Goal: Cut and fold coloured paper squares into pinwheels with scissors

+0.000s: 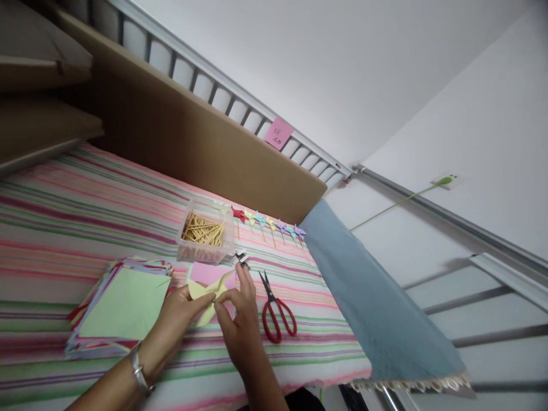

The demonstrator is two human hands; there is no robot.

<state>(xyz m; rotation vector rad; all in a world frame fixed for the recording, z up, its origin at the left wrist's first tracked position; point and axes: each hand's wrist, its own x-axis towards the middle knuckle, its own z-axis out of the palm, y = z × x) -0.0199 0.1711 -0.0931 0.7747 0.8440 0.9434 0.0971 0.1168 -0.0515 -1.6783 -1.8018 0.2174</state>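
Note:
A pale yellow paper pinwheel (199, 290) with curled blades is held between the thumb and fingers of my left hand (182, 305). My right hand (242, 322) reaches in from the other side, thumb and forefinger pinched at the pinwheel's centre. A small dark speck shows at those fingertips, too small to name. Beneath the pinwheel lies a square of pink paper (206, 273), partly covered. To the right of my right hand, scissors with red handles (274, 311) rest on the striped cloth, blades slightly apart. Just beyond its raised fingers is a small black-and-white item (242, 258).
A clear plastic box (205, 252) of thin wooden sticks stands behind my hands. Several small pinwheels on sticks (260, 218) lie in a row beyond it. At left is a stack of coloured paper (124, 302). A cardboard panel (192, 137) borders the far side.

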